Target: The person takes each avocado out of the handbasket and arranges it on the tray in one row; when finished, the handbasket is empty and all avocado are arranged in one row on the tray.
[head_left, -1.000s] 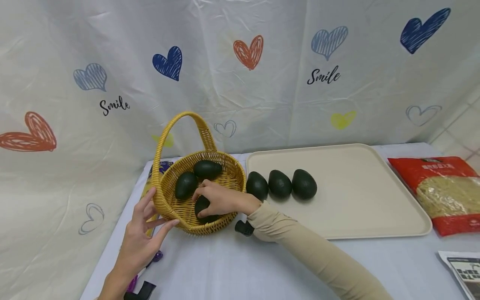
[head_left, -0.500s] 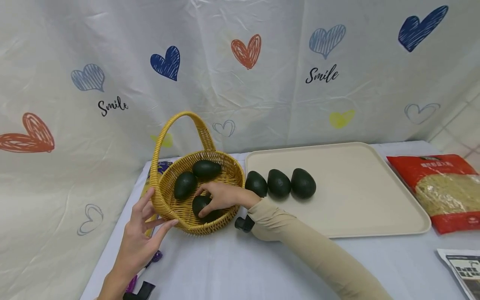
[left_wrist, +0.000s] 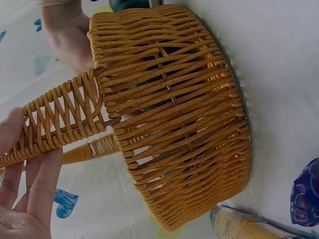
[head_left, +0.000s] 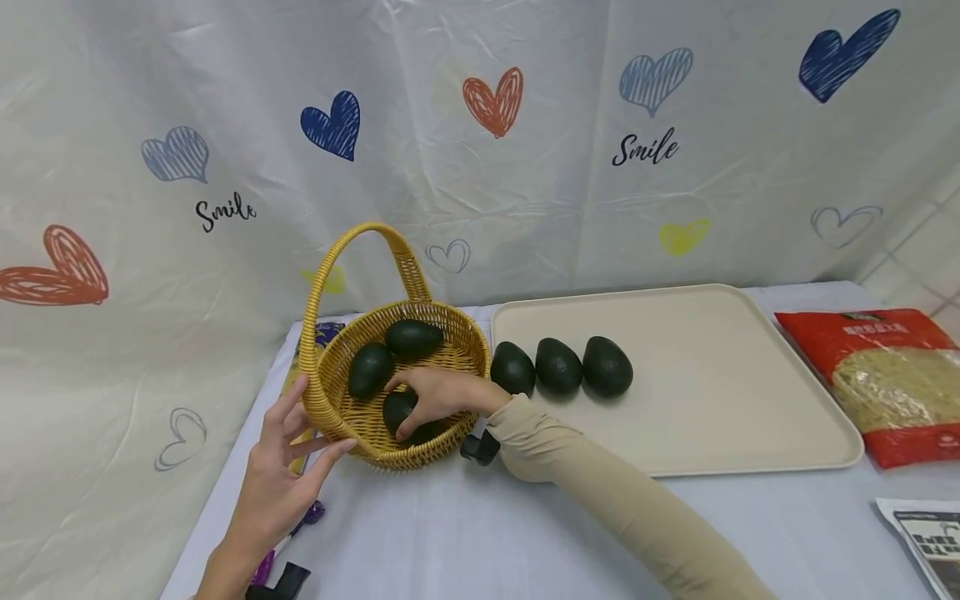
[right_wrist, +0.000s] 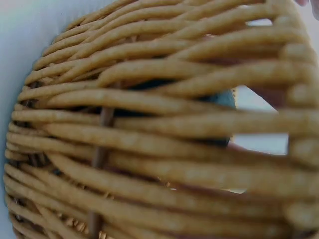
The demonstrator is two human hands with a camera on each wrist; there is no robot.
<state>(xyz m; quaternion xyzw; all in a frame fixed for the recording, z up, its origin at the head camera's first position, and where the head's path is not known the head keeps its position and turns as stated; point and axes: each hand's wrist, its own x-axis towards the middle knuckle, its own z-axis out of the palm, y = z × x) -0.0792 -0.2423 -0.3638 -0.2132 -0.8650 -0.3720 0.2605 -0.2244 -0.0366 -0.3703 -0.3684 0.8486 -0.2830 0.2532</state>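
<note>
A yellow woven basket [head_left: 420,455] with a tall arched handle stands at the left of the table. My left hand [head_left: 273,475] holds the near base of its handle [left_wrist: 60,117], thumb on one side and fingers on the other in the left wrist view. Inside the basket, my right hand [head_left: 441,393] grips a dark green avocado [head_left: 398,410] near the front wall. Two more avocados, one at the left [head_left: 371,371] and one at the back [head_left: 415,338], lie in the basket. Woven strands hide most of the right hand in the right wrist view.
A beige tray [head_left: 720,392] right of the basket bears three avocados [head_left: 558,367] in a row at its left end. Farther right lie a red bag [head_left: 885,383] and a printed packet [head_left: 926,542]. A purple-wrapped lollipop [head_left: 313,512] and a yellow packet are left of the basket.
My right hand has shifted slightly within the basket, and the avocado under it has turned a little. My left hand stays on the handle base.
</note>
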